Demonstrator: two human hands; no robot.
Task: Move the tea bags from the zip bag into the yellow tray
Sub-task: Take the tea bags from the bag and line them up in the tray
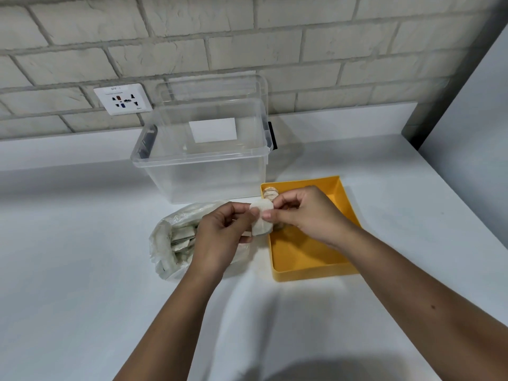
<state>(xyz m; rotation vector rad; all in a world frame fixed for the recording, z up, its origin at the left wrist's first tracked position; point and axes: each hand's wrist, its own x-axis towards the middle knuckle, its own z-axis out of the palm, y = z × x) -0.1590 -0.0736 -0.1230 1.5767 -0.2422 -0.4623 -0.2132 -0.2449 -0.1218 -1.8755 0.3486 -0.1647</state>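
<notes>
A: both grips pinched shut on one tea bag [261, 219], left hand [220, 237] and right hand [308, 215], held over the near-left edge of the yellow tray [310, 257].

B: yeah, zip bag [170, 243] lies on the bench [82, 270] just left, more bags inside. Risk imo: two-way tugging tears the paper, or it drops outside the rim.
</notes>
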